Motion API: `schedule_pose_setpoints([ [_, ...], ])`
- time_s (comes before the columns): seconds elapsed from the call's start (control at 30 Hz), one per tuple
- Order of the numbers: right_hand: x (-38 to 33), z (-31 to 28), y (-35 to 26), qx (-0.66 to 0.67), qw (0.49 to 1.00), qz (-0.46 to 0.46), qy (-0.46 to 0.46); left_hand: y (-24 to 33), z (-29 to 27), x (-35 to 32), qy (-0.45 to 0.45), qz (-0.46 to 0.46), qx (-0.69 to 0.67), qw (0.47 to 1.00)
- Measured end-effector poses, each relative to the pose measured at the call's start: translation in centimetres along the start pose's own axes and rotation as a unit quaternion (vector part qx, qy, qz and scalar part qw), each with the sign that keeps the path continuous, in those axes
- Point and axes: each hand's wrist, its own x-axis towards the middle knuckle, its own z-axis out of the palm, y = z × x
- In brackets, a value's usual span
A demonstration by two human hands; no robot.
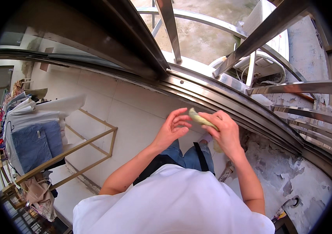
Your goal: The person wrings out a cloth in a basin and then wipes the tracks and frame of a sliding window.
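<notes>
A folded pale yellow-green cloth is gripped in my right hand, its end sticking out toward the left. Another bit of it seems to hang below the palm. My left hand is just to the left of the cloth, its fingers apart and slightly curled, holding nothing. Beyond both hands runs the metal sliding-window track, and neither hand appears to touch it.
Metal security bars stand outside the opening, with a white boxy unit beyond. At left is a clothes rack hung with garments. Peeling wall lies at right; a dark window frame is at upper left.
</notes>
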Motion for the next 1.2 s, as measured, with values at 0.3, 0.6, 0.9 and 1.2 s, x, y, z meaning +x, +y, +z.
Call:
schedule_pose_setpoints([
  [0.3, 10.2, 9.4, -1.4, -0.055, 0.989, -0.076, 0.114, 2.0, -6.1, 4.9, 0.24, 0.194, 0.088, 0.947],
  [0.6, 12.8, 12.6, -0.9, -0.082, 0.982, -0.045, 0.162, 2.5, -8.7, 6.1, 0.169, 0.304, 0.648, 0.677],
  [0.9, 13.8, 11.2, -0.2, -0.169, 0.973, -0.143, 0.065, 4.5, -8.5, 6.2, 0.135, 0.161, 0.737, 0.643],
  [1.2, 13.4, 11.1, -0.2, -0.13, 0.982, -0.134, 0.003, 4.3, -8.9, 6.7, 0.107, 0.166, 0.738, 0.645],
])
